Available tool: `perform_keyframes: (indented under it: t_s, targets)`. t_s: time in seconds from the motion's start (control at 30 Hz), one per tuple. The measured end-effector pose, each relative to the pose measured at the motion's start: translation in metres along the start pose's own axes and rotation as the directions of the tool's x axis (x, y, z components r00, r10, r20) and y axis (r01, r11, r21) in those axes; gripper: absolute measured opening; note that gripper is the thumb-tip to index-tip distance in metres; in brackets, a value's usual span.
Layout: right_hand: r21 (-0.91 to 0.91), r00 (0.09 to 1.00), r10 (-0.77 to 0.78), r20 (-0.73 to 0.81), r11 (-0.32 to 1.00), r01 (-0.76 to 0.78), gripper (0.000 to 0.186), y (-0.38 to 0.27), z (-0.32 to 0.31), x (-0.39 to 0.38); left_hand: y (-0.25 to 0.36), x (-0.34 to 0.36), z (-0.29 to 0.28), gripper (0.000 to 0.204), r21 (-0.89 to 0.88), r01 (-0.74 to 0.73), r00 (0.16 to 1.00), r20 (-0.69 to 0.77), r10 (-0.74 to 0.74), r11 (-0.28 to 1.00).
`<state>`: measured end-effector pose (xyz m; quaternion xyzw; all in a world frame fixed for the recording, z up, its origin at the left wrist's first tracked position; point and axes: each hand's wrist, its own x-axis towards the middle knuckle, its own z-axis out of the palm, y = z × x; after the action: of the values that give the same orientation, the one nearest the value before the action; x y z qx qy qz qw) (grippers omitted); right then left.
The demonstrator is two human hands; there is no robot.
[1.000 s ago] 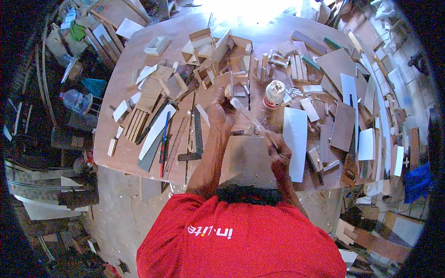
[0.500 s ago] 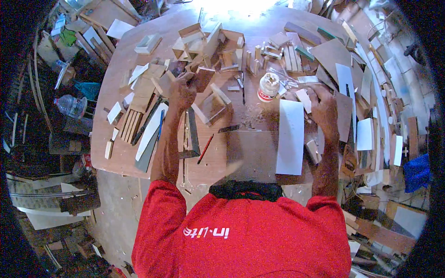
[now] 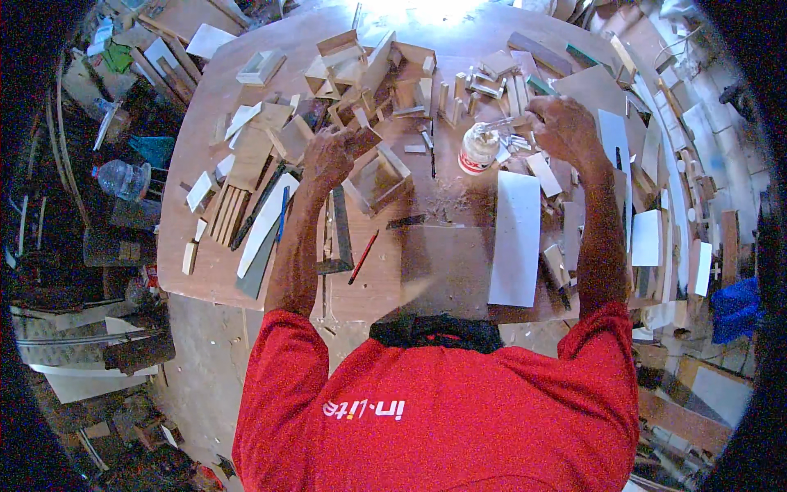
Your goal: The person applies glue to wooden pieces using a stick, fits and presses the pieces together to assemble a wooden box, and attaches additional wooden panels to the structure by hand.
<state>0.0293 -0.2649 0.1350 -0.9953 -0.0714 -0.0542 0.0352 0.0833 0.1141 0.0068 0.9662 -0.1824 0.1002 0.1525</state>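
Note:
My left hand (image 3: 328,156) is closed on a small brown wooden block (image 3: 365,142), above the left middle of the table. Just right of it lies an open-topped wooden frame (image 3: 379,182). At the right, my right hand (image 3: 564,127) pinches a thin pale stick (image 3: 510,122) whose far end reaches the mouth of a white jar (image 3: 477,152) with a red label. Whitish residue coats the jar's rim. Below that hand a small white-faced piece (image 3: 543,174) rests beside a long white panel (image 3: 515,238).
Small wooden boxes (image 3: 340,61) and offcuts crowd the far side of the table (image 3: 369,287). A red pencil (image 3: 363,257), a blue pen (image 3: 284,213) and a dark angled frame (image 3: 336,264) lie near my left forearm. Boards (image 3: 646,238) line the right edge.
My right hand has moved away from me, from beside the small white-faced piece to the jar, with the stick now at its mouth. My left hand keeps the block, turned slightly.

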Motion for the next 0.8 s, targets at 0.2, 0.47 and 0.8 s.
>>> perform_keyframes:
  t_s: [0.2, 0.47, 0.8]
  targets:
    - [-0.096, 0.997, -0.028, 0.067, 0.995, 0.034, 0.029, 0.004, -0.009, 0.018, -0.002, 0.000, 0.001, 0.026, -0.079, -0.012, 1.000, -0.005, 0.011, 0.997]
    - [-0.124, 0.932, -0.315, -0.179, 0.947, 0.297, 0.031, 0.015, 0.062, 0.051, 0.000, -0.002, 0.001, 0.026, -0.042, -0.108, 0.993, -0.045, 0.106, 0.993]
    - [-0.093, 0.939, -0.239, -0.248, 0.970, 0.223, 0.025, -0.022, 0.093, 0.047, -0.003, 0.000, 0.012, 0.021, 0.099, 0.078, 0.994, 0.072, -0.086, 0.992]
